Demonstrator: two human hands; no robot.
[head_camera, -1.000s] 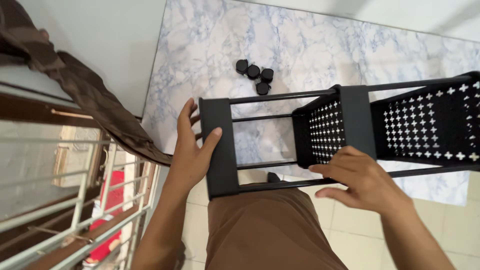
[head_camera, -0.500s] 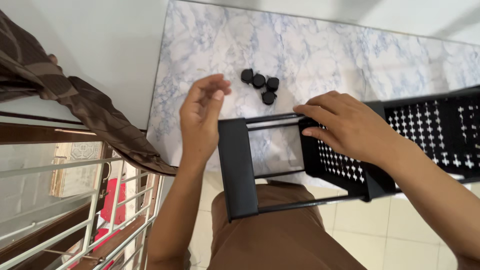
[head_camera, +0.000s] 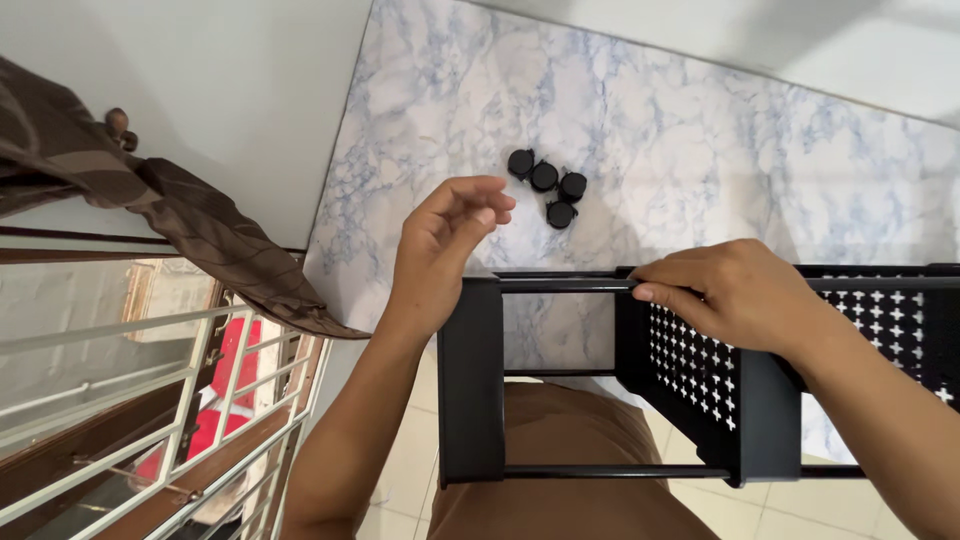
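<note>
- Black rack (head_camera: 470, 380) lying on its side across the lap, its flat end panel nearest the window side, thin rods running off toward the perforated basket (head_camera: 700, 375).
- Right hand (head_camera: 735, 295) clamped over the rack's top rod, fingers curled round it just above the basket; looks like a steadying grip, keeping the frame from tipping.
- Left hand (head_camera: 445, 245) hovering just above the rack's end panel, fingers loosely curled and pinched together, nothing visibly in them; touching the panel or not, hard to tell.
- Four small black wheels (head_camera: 548, 187) bunched together on the marble bench (head_camera: 700, 130), just beyond the rack's top rod and close to the left hand's fingertips; an easy reach, judging by the gap.
- Beyond the wheels, open marble all the way back.
- Tighter on the rack's window side: bench edge close by, then brown curtain (head_camera: 170, 215) and white window bars (head_camera: 150, 400) below it.
- Rack's lower rod hanging off the bench edge over brown trousers and tiled floor.
</note>
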